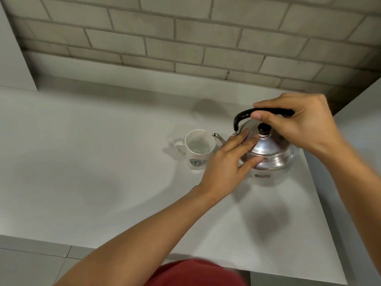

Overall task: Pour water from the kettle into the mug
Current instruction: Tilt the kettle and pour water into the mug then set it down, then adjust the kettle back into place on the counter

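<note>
Standing on white counter (103, 141): kettle (272, 153), mug (196, 150); brick wall (185, 38) behind.

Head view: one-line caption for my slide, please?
Right hand on the kettle handle, left hand steadying its lid, spout beside a white mug holding water.

Mug (197, 150): round green logo, lettering blurred. Kettle (272, 155) label unreadable.

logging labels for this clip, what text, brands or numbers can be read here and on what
White mug: round green-and-white emblem on its side, with lettering around the ring too blurred to read.
Steel kettle: small label plate low on its body, too small and blurred to read.
No other text visible.
</note>
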{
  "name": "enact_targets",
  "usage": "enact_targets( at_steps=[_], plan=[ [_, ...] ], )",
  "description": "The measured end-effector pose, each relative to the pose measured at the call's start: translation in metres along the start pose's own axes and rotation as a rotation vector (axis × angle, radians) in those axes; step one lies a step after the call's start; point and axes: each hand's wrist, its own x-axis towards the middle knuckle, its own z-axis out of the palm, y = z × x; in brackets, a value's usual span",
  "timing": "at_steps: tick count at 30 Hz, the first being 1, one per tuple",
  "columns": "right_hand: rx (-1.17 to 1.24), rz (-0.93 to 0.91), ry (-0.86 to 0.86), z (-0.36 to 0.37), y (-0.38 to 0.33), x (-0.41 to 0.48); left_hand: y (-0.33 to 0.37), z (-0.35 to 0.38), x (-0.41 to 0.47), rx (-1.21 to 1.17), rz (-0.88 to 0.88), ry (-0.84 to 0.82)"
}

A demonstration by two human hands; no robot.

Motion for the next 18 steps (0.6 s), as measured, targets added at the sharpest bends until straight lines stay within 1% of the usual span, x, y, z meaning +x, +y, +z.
enact_targets(
  at_steps=[4, 6, 7, 10, 11, 12, 15, 16, 18],
  plan=[
    [0.071, 0.071, 0.128, 0.009, 0.025, -0.020, -0.002, 0.002, 0.005, 0.071, 0.053, -0.124],
    [0.123, 0.116, 0.182, 0.013, 0.037, -0.027, -0.006, 0.002, 0.009, 0.082, 0.062, -0.148],
    [0.153, 0.142, 0.203, 0.015, 0.044, -0.030, -0.008, 0.002, 0.011, 0.082, 0.067, -0.119],
    [0.238, 0.220, 0.239, 0.021, 0.062, -0.032, -0.011, -0.001, 0.026, 0.029, 0.052, 0.048],
    [0.270, 0.243, 0.245, 0.024, 0.065, -0.031, -0.011, -0.003, 0.035, 0.022, 0.030, 0.083],
    [0.304, 0.265, 0.248, 0.026, 0.067, -0.030, -0.011, -0.005, 0.045, 0.022, -0.007, 0.084],
    [0.391, 0.326, 0.237, 0.031, 0.075, -0.023, -0.014, -0.006, 0.078, 0.003, -0.128, -0.069],
    [0.408, 0.338, 0.240, 0.032, 0.079, -0.018, -0.016, -0.005, 0.091, 0.010, -0.117, -0.099],
    [0.436, 0.347, 0.234, 0.038, 0.084, -0.008, -0.023, -0.008, 0.105, 0.010, -0.082, -0.102]
  ],
)
